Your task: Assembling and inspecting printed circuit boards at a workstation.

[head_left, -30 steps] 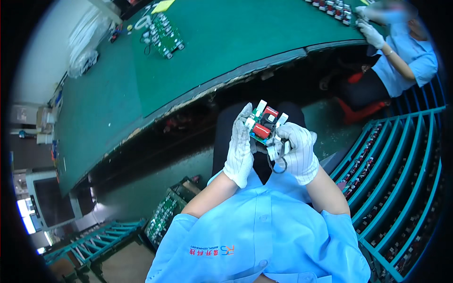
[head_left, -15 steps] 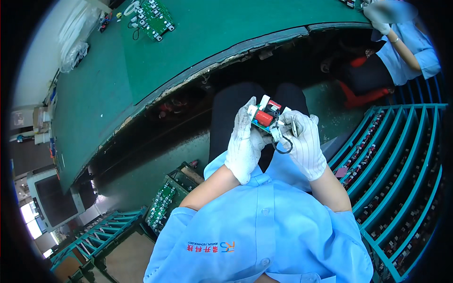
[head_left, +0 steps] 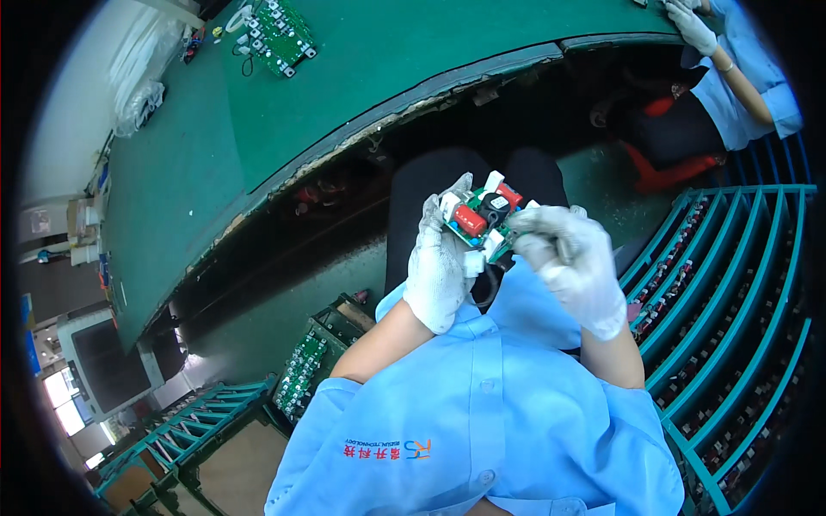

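Note:
A small green circuit board (head_left: pixel 480 220) with red, black and white parts is held over my lap, below the table edge. My left hand (head_left: pixel 437 262), in a white glove, grips its left side. My right hand (head_left: pixel 572 262), also in a white glove, pinches its right edge. A short dark wire loop (head_left: pixel 487 288) hangs under the board. My blue shirt (head_left: pixel 482 413) fills the lower middle of the view.
A green work table (head_left: pixel 258 129) curves across the top, with several circuit boards (head_left: pixel 277 33) and plastic bags (head_left: pixel 138 69) at its far side. Teal racks (head_left: pixel 731 301) stand at my right. A box of boards (head_left: pixel 314 361) sits on the floor at my left. Another person (head_left: pixel 731 77) sits top right.
The view has shifted, so my hands and the board sit lower and further right. My right hand has moved along the board's right edge.

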{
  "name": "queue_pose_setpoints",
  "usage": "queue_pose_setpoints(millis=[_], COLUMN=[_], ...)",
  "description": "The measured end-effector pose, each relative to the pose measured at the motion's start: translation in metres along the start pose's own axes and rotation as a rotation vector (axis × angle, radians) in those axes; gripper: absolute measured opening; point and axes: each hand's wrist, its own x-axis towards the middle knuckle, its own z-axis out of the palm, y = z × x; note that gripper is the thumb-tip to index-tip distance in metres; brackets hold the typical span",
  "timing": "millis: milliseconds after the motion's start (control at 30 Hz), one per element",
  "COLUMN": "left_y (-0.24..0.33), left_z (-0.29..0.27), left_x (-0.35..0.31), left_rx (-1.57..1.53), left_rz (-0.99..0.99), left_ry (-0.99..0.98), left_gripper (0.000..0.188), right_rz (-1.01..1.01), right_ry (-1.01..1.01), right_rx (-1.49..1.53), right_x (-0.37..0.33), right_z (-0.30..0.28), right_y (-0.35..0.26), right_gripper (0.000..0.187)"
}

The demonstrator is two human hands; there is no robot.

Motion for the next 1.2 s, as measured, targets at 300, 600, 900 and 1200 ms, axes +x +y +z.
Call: queue_pose_setpoints(millis=[300,600,900,1200], left_y=[0.001,-0.004,-0.002,-0.006], left_z=[-0.006,-0.029,-0.024,-0.028], left_x=[0.001,0.018,0.012,0.018], left_rx=[-0.229,0.132,0.363,0.390], left_rz=[-0.196,-0.081,0.155,-0.045], left_ry=[-0.187,-0.025,0.001,0.066], left_gripper=[0.062,0.065,0.074,0.075], right_rz=[0.424,0.387,0.460,0.519], right_ry=[0.298,0.383,0.361,0.254], right_rx=[0.392,0.700,1.064,1.129], right_x=[0.003,-0.016,-0.012,-0.019], right_z=[-0.003,0.035,0.028,0.023], right_y=[0.022,0.026,0.014,0.017], right_gripper=[0.027,0.032,0.046,0.038])
